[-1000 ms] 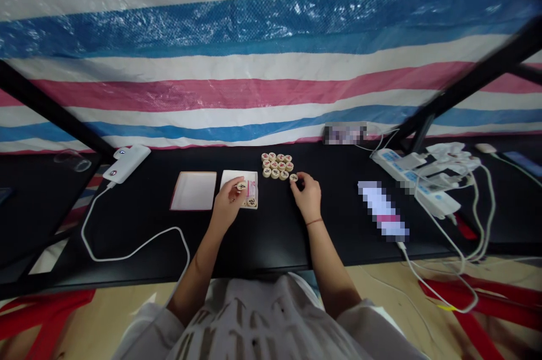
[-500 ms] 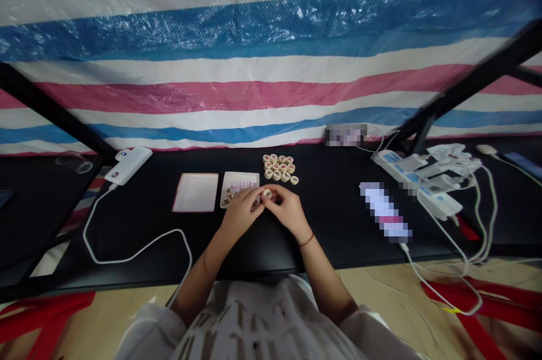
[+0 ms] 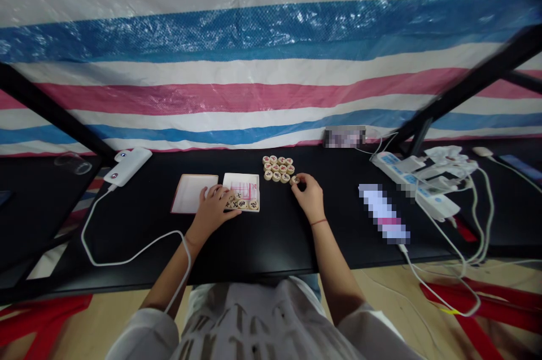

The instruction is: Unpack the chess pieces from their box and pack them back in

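My right hand (image 3: 310,197) pinches a Chinese chess piece (image 3: 295,180) at the right end of the front row of stacked pieces (image 3: 276,168). Those round, cream pieces stand in neat rows, red characters at the back and black in front. Over the left side of a shallow white box (image 3: 256,180), my left hand (image 3: 215,207) is open, with fingers spread and the thumb along the front edge. Several black-lettered pieces (image 3: 242,204) line the front of this box, beside a folded paper with red lines (image 3: 245,189). The left fingers hide part of the box.
An empty box lid (image 3: 186,191) lies left of the box. A white power bank (image 3: 129,166) with a cable is at the far left. To the right are a blurred phone (image 3: 383,210) and a white power strip (image 3: 417,184) with plugs. A striped sheet (image 3: 237,95) hangs behind.
My hands have parted. The right went right and back with a piece to the stacked rows; the left moved left, uncovering more of the box and its pieces.
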The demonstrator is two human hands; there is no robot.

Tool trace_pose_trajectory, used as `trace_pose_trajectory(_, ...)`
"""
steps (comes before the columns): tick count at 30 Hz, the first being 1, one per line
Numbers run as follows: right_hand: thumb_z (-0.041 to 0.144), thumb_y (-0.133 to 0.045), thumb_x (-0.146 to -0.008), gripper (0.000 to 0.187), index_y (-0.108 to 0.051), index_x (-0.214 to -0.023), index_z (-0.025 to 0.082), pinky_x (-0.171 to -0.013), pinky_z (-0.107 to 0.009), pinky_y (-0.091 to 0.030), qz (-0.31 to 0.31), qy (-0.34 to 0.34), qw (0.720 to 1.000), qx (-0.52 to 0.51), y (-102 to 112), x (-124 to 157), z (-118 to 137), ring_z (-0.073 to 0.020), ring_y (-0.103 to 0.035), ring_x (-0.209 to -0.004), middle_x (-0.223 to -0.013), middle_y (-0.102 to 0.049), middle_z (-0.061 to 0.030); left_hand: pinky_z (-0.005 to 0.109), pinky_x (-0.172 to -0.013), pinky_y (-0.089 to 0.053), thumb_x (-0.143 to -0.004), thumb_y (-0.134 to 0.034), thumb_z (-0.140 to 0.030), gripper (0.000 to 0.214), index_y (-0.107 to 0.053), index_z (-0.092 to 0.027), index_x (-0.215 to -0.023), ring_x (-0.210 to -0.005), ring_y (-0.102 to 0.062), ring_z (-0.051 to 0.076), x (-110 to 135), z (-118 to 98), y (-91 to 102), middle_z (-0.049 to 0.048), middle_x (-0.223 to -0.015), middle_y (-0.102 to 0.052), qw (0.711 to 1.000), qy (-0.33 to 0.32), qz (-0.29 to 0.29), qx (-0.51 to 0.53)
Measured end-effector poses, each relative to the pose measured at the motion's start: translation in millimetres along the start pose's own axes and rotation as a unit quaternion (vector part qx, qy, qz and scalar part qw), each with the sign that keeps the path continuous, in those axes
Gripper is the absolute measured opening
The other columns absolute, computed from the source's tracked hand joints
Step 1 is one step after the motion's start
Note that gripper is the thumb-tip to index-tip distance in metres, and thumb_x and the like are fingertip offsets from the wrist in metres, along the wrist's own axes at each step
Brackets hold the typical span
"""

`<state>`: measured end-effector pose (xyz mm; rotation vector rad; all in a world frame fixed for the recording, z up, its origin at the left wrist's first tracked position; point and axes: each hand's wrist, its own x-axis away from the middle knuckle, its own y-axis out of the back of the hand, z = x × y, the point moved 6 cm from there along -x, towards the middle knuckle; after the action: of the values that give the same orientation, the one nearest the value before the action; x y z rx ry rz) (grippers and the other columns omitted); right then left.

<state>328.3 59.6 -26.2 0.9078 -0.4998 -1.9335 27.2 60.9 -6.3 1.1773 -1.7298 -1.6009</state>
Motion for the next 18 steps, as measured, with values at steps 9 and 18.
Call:
trace_pose_trajectory(9, 0.029, -0.052, -0.083, 0.022, -0.062, -0.098, 0.017, -0.085, -0.04, -0.046, -0.014, 0.036, 0.999, 0.036, 2.2, 0.2, 6.6, -0.0254, -0.059, -0.091, -0.098, -0.067, -0.0113, 0.051, -0.106, -0.028, -0.083, -0.063, -0.051, 0.047, -0.06, -0.024, -0.121, -0.122, -0.049, 0.031, 4.4, -1.0, -0.4, 0.0097, -0.116, -0.065, 0.999, -0.006, -0.031, -0.007)
trace_pose_trajectory(18, 0.024, -0.049, -0.092, 0.021, -0.067, -0.103, 0.019, -0.087, -0.032, -0.044, 0.186, 0.17, 0.968, -0.013, -34.8, 20.3, 124.4, -0.0203, -0.06, -0.092, -0.098, -0.069, -0.0075, 0.05, -0.099, -0.032, -0.086, -0.058, -0.053, 0.045, -0.063, -0.024, -0.12, -0.12, -0.048, 0.032, 0.9, -6.4, 0.2, 0.0103, -0.117, -0.065, 0.999, 0.025, -0.045, -0.017)
